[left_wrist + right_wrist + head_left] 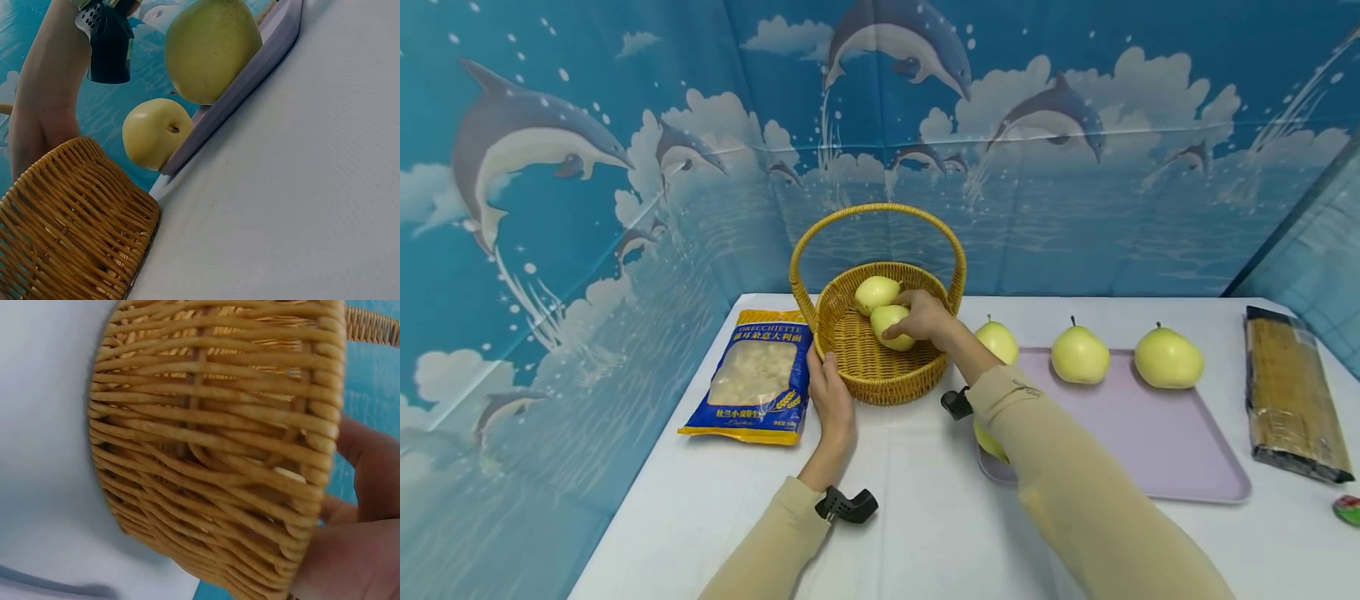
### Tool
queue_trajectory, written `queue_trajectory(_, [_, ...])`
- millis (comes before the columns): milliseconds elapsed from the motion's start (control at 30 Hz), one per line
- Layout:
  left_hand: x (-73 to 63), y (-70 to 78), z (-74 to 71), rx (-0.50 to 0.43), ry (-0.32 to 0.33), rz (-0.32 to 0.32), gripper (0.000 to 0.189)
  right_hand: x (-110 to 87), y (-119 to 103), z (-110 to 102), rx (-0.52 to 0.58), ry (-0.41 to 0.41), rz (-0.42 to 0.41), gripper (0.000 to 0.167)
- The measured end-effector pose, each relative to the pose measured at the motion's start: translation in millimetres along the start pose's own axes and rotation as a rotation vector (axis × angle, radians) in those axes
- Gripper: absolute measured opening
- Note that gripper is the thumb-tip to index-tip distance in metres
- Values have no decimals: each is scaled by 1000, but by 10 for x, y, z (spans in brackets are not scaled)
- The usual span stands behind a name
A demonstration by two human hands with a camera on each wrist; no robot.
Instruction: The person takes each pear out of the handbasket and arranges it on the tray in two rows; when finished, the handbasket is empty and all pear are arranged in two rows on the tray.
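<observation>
In the head view, the right arm reaches in from the lower right over the near edge of the tray [1150,454], its sleeve [1078,467] running up to a wrist that bends down over the right rim of the basket [887,390]. The right hand [925,318] is partly closed, its fingers and thumb curved around the front pear [890,323], which sits inside the basket just beside the rear pear [876,294]; I cannot tell whether the held fruit rests on the basket floor. The left hand [832,396] points upward, laid along the basket's left side with its fingertips by the rim (some fingers are hidden, so how firmly it grips is unclear). Just left of it lies the pasta bag [752,375]. The other pears [1080,354] stand on or by the tray, and a dark packet [1296,392] lies farther right.

In the left wrist view, the right forearm [47,94] drops behind the basket's woven wall, well left of the tray, while the left hand's grip is not shown.

In the right wrist view, the same wall fills the middle, and the right hand's bent fingers and thumb pass beyond the rim, their contact hidden.
</observation>
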State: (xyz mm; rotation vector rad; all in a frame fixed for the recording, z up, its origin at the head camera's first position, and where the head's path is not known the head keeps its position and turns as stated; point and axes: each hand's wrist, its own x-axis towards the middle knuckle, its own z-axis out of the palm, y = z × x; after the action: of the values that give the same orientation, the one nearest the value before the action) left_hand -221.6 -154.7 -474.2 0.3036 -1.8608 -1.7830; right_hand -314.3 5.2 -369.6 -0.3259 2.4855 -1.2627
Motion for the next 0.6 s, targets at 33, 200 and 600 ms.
queue_trajectory(33, [0,-1,-2,4,-3,-4,52,-1,1,13,-14,-17,3,76])
queue_trajectory(200, [0,1,-2,17,-10,-11,52,-11,11,57,-91,-28,-20,75])
queue_trajectory(600, [-6,-5,-11,4,-5,-13,52,-96,26,42,-216,19,-94,75])
